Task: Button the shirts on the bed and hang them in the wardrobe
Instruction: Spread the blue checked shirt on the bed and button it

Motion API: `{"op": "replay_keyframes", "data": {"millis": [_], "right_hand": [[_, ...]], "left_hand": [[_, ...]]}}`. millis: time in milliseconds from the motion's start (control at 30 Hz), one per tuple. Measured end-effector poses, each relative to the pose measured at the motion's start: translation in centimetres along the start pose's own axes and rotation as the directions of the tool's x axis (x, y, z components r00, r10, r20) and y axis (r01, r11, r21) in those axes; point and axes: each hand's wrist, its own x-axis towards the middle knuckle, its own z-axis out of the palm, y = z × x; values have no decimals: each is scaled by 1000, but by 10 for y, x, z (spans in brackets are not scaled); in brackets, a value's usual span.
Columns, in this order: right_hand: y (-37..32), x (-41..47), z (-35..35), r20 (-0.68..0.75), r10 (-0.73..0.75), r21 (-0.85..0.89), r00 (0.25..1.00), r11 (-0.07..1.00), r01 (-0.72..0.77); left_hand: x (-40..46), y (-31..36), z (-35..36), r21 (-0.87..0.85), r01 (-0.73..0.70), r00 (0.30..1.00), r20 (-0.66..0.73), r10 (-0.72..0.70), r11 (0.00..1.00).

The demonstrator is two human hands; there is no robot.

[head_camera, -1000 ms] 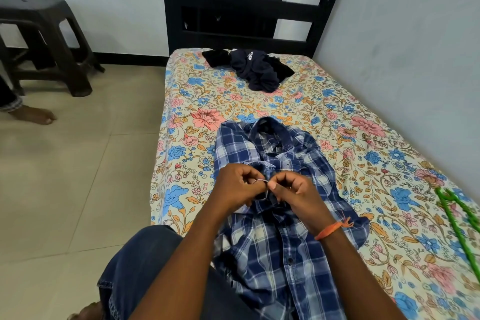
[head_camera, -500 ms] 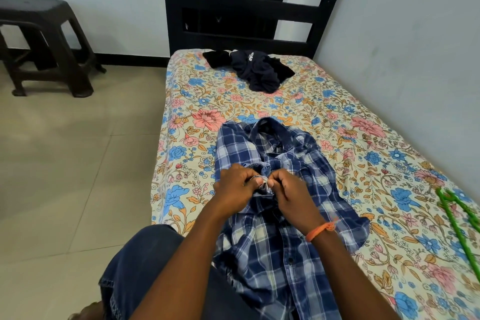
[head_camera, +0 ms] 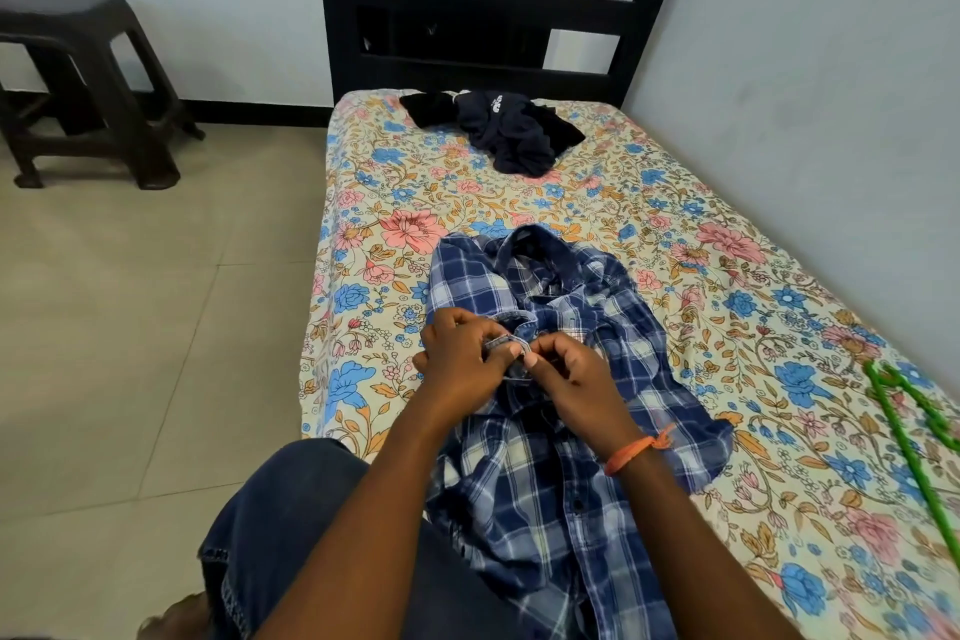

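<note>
The bed (head_camera: pixel 779 276) with its floral sheet carries everything: a blue plaid shirt (head_camera: pixel 545 483) spread near the foot, a dark garment (head_camera: pixel 514 135) crumpled by the headboard, and a green hanger (head_camera: pixel 914 431) at the right edge. Nothing hangs yet; no wardrobe is in view. The left hand (head_camera: pixel 460 359) and right hand (head_camera: pixel 571 379) both pinch the plaid shirt's placket mid-chest, judging by which buttoning is only partway.

Checked cloth shirt (head_camera: pixel 545 483); matt floral bedsheet (head_camera: pixel 405 203); glossy floor tiles (head_camera: pixel 130 301)
</note>
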Motion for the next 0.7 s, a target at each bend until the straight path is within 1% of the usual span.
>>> {"op": "replay_keyframes", "data": {"millis": [33, 67, 100, 133, 167, 233, 300, 333, 400, 467, 500, 533, 600, 633, 700], "right_hand": [[1, 0, 1, -11, 13, 29, 1000, 999, -13], [1, 1, 2, -20, 35, 79, 999, 996, -33], [1, 2, 2, -22, 58, 134, 998, 990, -54], [0, 3, 2, -13, 72, 179, 997, 982, -69], [0, 4, 2, -2, 77, 202, 997, 977, -75], [-2, 3, 1, 49, 85, 243, 995, 965, -95], [-4, 2, -1, 100, 101, 284, 990, 950, -126], [-3, 1, -4, 97, 108, 277, 989, 952, -131], [1, -1, -13, 18, 130, 216, 991, 968, -131], [10, -1, -27, -158, 145, 111, 977, 986, -128], [14, -2, -37, -261, 138, 26, 955, 990, -136], [22, -2, -48, -350, 132, -66, 927, 984, -165], [44, -5, -74, -458, 170, -223, 872, 928, -298], [58, -7, -86, -478, 232, -286, 847, 871, -400], [82, -15, -105, -467, 393, -388, 792, 714, -583]], "left_hand": [[1, -1, 0, -128, -4, 1000, -5, 3, 992], [1, -1, -1, -270, 1, 1000, 10, 2, 963], [1, 0, -3, -377, 17, 999, 33, -5, 926], [1, 0, -6, -432, 28, 999, 43, -11, 902], [1, 0, -7, -438, 28, 999, 31, -16, 899], [2, -1, -8, -354, -6, 997, -79, -24, 935], [7, -5, -7, -173, -16, 971, -237, -26, 985], [10, -7, -7, -87, 14, 948, -315, -41, 996], [16, -13, -11, 12, 128, 876, -471, -107, 992], [18, -21, -19, 46, 218, 813, -561, -155, 975], [19, -23, -21, 63, 224, 810, -567, -150, 972], [17, -24, -22, 89, 217, 825, -549, -134, 972], [11, -19, -18, 186, 192, 849, -524, -68, 963], [7, -14, -15, 252, 158, 851, -525, -3, 955], [-2, -2, -3, 390, 4, 856, -478, 199, 921]]}}
